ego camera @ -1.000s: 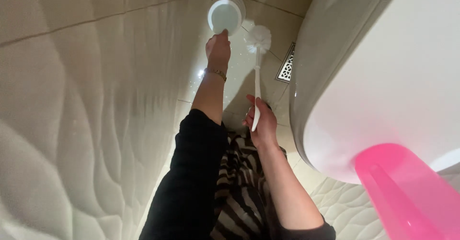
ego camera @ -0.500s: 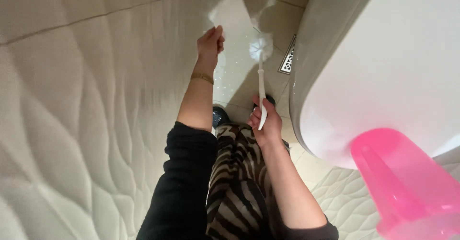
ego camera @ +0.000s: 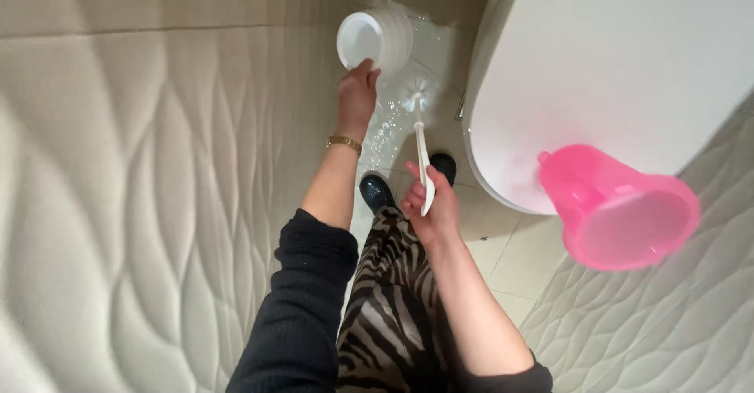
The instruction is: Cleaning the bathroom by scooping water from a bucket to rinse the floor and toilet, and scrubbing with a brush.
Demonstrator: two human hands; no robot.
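My left hand [ego camera: 357, 93] grips the rim of a white round brush holder [ego camera: 375, 40], lifted and tipped so its opening faces the camera. In my right hand [ego camera: 428, 203] is the handle of a white toilet brush [ego camera: 420, 138]; its bristle head points down toward the wet floor tiles, just right of the holder. A gold bracelet sits on my left wrist. Below both hands are my zebra-striped trousers and black shoes.
A white toilet [ego camera: 597, 71] fills the upper right. A pink plastic jug [ego camera: 620, 208] stands on it at the right, opening toward the camera. A wavy cream tiled wall [ego camera: 141, 204] runs along the left. The floor tiles [ego camera: 503, 259] are wet near the brush.
My left hand has lifted the holder off the floor and tipped it. The brush stays in my right hand. The view has shifted, so the pink jug now shows higher up.
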